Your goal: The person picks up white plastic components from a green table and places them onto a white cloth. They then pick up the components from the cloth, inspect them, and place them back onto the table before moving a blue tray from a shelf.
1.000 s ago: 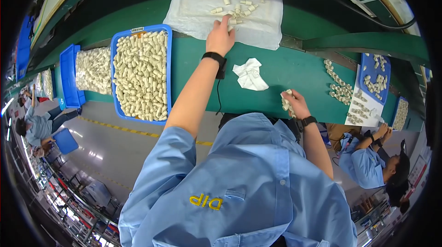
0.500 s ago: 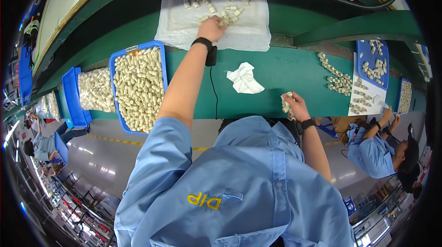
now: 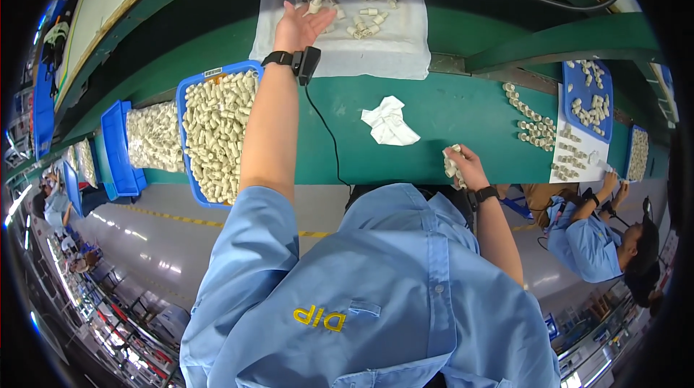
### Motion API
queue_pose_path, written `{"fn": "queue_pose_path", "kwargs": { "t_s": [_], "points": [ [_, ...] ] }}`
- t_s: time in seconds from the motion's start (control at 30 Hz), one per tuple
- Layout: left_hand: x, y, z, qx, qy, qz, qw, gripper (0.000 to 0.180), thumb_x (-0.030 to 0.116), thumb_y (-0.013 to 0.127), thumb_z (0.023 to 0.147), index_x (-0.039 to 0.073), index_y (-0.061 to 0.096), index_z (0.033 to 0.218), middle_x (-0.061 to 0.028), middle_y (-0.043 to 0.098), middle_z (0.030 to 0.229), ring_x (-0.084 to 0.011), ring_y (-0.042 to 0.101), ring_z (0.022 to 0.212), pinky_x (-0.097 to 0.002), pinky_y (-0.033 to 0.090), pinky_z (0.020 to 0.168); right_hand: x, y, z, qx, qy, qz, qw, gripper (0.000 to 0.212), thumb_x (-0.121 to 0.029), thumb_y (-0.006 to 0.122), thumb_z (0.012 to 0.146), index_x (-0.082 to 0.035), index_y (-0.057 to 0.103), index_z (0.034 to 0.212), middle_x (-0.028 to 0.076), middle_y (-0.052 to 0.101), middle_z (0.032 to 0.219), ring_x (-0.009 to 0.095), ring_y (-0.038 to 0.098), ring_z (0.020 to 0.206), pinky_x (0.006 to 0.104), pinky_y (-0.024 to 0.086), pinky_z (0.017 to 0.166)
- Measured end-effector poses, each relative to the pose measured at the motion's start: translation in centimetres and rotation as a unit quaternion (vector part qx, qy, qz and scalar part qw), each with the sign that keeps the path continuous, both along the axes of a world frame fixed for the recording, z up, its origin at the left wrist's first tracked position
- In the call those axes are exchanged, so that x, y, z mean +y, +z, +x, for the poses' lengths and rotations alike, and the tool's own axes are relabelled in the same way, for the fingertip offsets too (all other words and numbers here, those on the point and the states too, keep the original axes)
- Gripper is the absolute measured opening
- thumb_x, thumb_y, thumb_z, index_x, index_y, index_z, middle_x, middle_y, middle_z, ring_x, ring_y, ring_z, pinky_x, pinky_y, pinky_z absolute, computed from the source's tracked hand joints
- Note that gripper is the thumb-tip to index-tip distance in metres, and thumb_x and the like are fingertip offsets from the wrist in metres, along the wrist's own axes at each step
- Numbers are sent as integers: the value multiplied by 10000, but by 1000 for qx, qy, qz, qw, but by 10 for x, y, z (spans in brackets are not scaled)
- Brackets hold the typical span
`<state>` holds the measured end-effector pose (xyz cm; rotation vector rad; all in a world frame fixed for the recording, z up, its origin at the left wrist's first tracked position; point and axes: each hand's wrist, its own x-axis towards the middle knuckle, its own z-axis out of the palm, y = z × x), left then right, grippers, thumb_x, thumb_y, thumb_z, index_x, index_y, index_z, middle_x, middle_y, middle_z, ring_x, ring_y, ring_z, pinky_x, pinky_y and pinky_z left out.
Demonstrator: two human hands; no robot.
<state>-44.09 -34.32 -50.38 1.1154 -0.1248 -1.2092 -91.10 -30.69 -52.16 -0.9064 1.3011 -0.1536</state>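
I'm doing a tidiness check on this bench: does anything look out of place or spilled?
A crumpled white cloth or tissue lies by itself on the green bench; it looks stray, being unlike the beige parts in hand. Nothing looks clearly spilled or damaged.

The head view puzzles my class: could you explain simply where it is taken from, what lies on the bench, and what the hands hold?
This is bare-handed human work, with no robot. A wide fisheye camera worn on the head looks down, so straight edges bend near the rim.

On the green workbench lies a crumpled white cloth or tissue. To its left is a blue bin heaped with cream cylindrical fittings. Farther away, loose fittings lie on a white plastic sheet.

The left hand is open, palm up; one fitting seems to rest on it. The right hand grips a small bunch of fittings.
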Motion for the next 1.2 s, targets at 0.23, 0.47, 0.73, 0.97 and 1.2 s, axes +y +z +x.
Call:
{"fn": "queue_pose_path", "kwargs": {
  "t_s": [0.23, 0.47, 0.73, 0.97, 1.2],
  "points": [
    [146, -3, -29, 2, -33, -28, 999, 684, 528, 268, 994, -10, 337, 1411, -211, 543, 1285, -259, 591, 1105, -343, 488, 932, -16, 8, 33, -29, -11, 67, 997, 222, -339, 666, 873, -125, 609, 892, -18, 581, 675, 64, 464, 409, 224, 291, 326],
    [282, -2, -138, 113, -40, 104, 987, 552, 421, 331, 1013, -36, 514, 1261, -145, 693, 987, -200, 682, 737, -273, 551, 644, -63, 11, 108, -142, 30, 65, 987, 295, -428, 633, 864, -139, 584, 895, -17, 567, 672, 72, 413, 386, 237, 259, 325],
    [349, 11, -189, 88, 1, 193, 977, 431, 307, 384, 1008, -41, 560, 1191, -143, 694, 935, -209, 683, 714, -279, 558, 626, -170, 28, 248, -113, 90, -64, 987, 365, -469, 571, 889, -106, 611, 896, 10, 617, 723, 116, 569, 544, 271, 419, 419],
    [383, 9, -198, 93, 69, 196, 974, 412, 291, 387, 1005, -37, 568, 1175, -142, 696, 920, -207, 686, 701, -269, 557, 599, -206, 49, 281, -92, 86, -190, 974, 610, -509, 420, 942, -70, 380, 1364, 153, 510, 1311, 332, 661, 898, 383, 530, 601],
    [349, 9, -209, 86, 41, 201, 975, 410, 291, 396, 1001, -35, 576, 1172, -143, 697, 906, -217, 687, 693, -279, 558, 594, -113, 3, 138, -125, 123, -35, 984, 491, -456, 384, 980, -66, 492, 1259, 133, 613, 1088, 250, 647, 785, 375, 541, 590]
  ]
}}
